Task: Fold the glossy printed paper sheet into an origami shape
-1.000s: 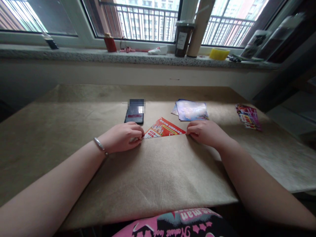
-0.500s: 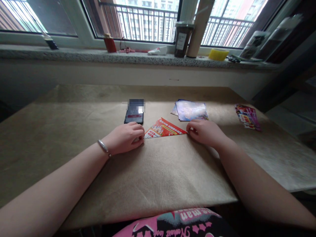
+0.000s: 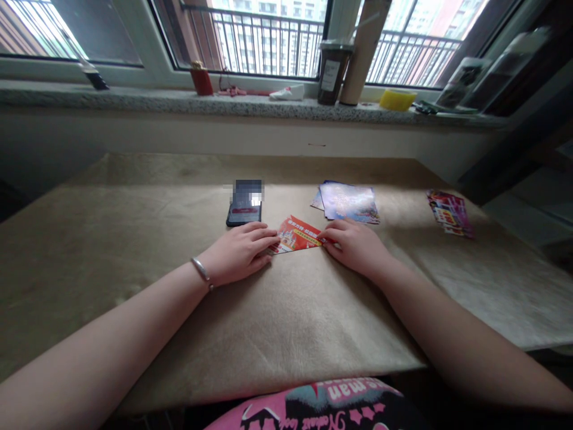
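A red printed paper flyer (image 3: 299,234), folded into a triangle, lies on the tan-covered table between my two hands. Its left corner is under the fingers of my left hand (image 3: 245,249), which wears a silver bracelet (image 3: 200,269) at the wrist. The flyer's right corner is pinched by my right hand (image 3: 351,243), thumb below and fingers above. Both corners are hidden by the fingers. Just beyond my left hand lies a dark smartphone (image 3: 244,216), part of its screen blurred out. Bluish-purple printed sheets (image 3: 351,202) lie beyond my right hand.
More colourful leaflets (image 3: 450,214) lie at the right side of the table (image 3: 277,322). Along the granite windowsill (image 3: 147,103) stand a red lighter-like item (image 3: 201,79), a lidded dark cup (image 3: 332,74), a cardboard tube (image 3: 356,71) and a yellow tape roll (image 3: 397,100).
Both hands have moved inward along the flyer, the left to the right and the right to the left. They now cover more of its ends.
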Available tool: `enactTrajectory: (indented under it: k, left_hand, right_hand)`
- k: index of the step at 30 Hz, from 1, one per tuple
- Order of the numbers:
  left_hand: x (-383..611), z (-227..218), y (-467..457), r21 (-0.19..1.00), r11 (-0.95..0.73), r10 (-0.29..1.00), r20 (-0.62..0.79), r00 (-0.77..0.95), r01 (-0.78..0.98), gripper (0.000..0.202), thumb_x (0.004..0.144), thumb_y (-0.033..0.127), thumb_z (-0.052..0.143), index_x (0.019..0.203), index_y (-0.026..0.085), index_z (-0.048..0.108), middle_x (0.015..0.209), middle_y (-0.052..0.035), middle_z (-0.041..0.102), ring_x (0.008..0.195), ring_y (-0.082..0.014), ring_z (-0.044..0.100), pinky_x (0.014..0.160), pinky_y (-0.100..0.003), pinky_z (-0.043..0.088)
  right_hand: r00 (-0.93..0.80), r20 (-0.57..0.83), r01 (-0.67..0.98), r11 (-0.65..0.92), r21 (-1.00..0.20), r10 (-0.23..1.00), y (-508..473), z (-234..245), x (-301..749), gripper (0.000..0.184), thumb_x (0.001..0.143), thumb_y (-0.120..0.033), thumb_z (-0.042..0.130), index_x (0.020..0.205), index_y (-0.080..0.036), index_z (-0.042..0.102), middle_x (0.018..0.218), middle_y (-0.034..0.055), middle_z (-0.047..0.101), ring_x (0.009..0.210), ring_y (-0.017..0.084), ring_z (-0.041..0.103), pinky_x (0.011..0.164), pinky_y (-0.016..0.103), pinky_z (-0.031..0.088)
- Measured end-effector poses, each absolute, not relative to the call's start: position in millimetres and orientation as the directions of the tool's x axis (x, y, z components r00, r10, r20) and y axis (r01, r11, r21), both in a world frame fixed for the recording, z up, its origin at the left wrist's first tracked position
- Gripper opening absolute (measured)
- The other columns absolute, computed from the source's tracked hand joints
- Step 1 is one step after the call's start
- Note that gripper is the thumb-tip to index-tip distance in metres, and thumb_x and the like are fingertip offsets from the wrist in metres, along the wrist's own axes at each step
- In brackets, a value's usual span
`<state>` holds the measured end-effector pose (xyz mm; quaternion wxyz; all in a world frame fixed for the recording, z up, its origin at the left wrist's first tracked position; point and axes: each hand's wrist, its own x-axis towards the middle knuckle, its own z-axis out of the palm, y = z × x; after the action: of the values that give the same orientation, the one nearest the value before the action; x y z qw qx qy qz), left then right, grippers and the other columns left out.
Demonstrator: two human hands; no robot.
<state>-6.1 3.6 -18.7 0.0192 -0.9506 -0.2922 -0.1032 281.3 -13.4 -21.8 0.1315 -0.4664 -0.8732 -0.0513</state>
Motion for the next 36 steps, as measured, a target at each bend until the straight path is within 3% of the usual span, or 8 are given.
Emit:
enactTrajectory:
  k: [7, 13, 20, 24, 27, 33, 36]
  left_hand:
    - [-2, -7, -7, 0.115, -0.882, 0.47, 0.149, 0.87, 0.457, 0.034, 0.09, 0.031, 0.051, 0.122, 0.021, 0.058, 0.117, -0.0098, 0.059, 0.108, -0.0225, 0.054, 0.092, -0.038, 0.047]
    - [5, -2, -11, 0.086, -0.928, 0.373, 0.172, 0.912, 0.364, 0.03, 0.092, 0.027, 0.048, 0.119, 0.024, 0.06, 0.104, -0.0075, 0.064, 0.103, -0.0219, 0.056, 0.092, -0.039, 0.046]
    - [1, -10, -5, 0.059, -0.885, 0.46, 0.266, 0.847, 0.462, 0.036, 0.091, 0.027, 0.049, 0.126, 0.02, 0.053, 0.128, -0.0092, 0.056, 0.111, -0.0227, 0.054, 0.094, -0.04, 0.048]
    - [-2, -16, -1, 0.091, -0.892, 0.451, 0.266, 0.852, 0.444, 0.033, 0.094, 0.028, 0.045, 0.124, 0.019, 0.056, 0.125, -0.0078, 0.06, 0.116, -0.0232, 0.052, 0.098, -0.041, 0.047]
    - [-5, -14, 1, 0.106, -0.904, 0.427, 0.24, 0.872, 0.414, 0.032, 0.093, 0.024, 0.046, 0.122, 0.022, 0.058, 0.122, -0.0045, 0.062, 0.12, -0.0235, 0.049, 0.1, -0.041, 0.046]
    - [-5, -2, -4, 0.044, -0.879, 0.476, 0.086, 0.875, 0.474, 0.037, 0.09, 0.03, 0.052, 0.126, 0.021, 0.056, 0.115, -0.0107, 0.06, 0.112, -0.0245, 0.052, 0.095, -0.04, 0.047]
    - [-5, 2, -11, 0.047, -0.859, 0.511, 0.035, 0.859, 0.509, 0.052, 0.084, 0.043, 0.061, 0.13, 0.022, 0.052, 0.115, -0.012, 0.057, 0.108, -0.0259, 0.054, 0.093, -0.04, 0.048]
  right_hand:
    - [-0.452, 0.301, 0.888, 0.454, 0.065, 0.84, -15, -25, 269, 0.021, 0.091, -0.025, 0.047, 0.096, -0.021, 0.068, 0.089, 0.0065, 0.068, 0.081, 0.02, 0.058, 0.066, 0.03, 0.038]
    - [-0.461, 0.285, 0.867, 0.494, -0.056, 0.841, -20, -19, 260, 0.024, 0.09, -0.03, 0.048, 0.098, -0.017, 0.067, 0.107, 0.009, 0.068, 0.094, 0.022, 0.06, 0.083, 0.034, 0.044]
    - [-0.61, 0.226, 0.721, 0.651, -0.238, 0.759, -14, -25, 268, 0.045, 0.085, -0.036, 0.055, 0.126, -0.018, 0.056, 0.134, 0.0085, 0.055, 0.128, 0.025, 0.044, 0.107, 0.042, 0.036]
    - [-0.642, 0.182, 0.691, 0.665, -0.283, 0.745, -15, -29, 268, 0.048, 0.086, -0.035, 0.055, 0.131, -0.02, 0.052, 0.143, 0.0081, 0.046, 0.134, 0.026, 0.036, 0.11, 0.044, 0.033]
    - [-0.615, 0.193, 0.712, 0.644, -0.28, 0.764, -16, -29, 267, 0.048, 0.086, -0.037, 0.054, 0.131, -0.019, 0.052, 0.144, 0.0127, 0.041, 0.131, 0.026, 0.04, 0.108, 0.044, 0.036]
    - [-0.608, 0.199, 0.708, 0.638, -0.302, 0.769, -15, -27, 267, 0.044, 0.089, -0.037, 0.053, 0.129, -0.018, 0.051, 0.13, 0.0115, 0.053, 0.12, 0.024, 0.048, 0.103, 0.04, 0.041]
    - [-0.606, 0.204, 0.703, 0.638, -0.313, 0.769, -16, -25, 266, 0.043, 0.09, -0.038, 0.05, 0.13, -0.019, 0.05, 0.13, 0.0106, 0.054, 0.12, 0.023, 0.048, 0.103, 0.04, 0.04]
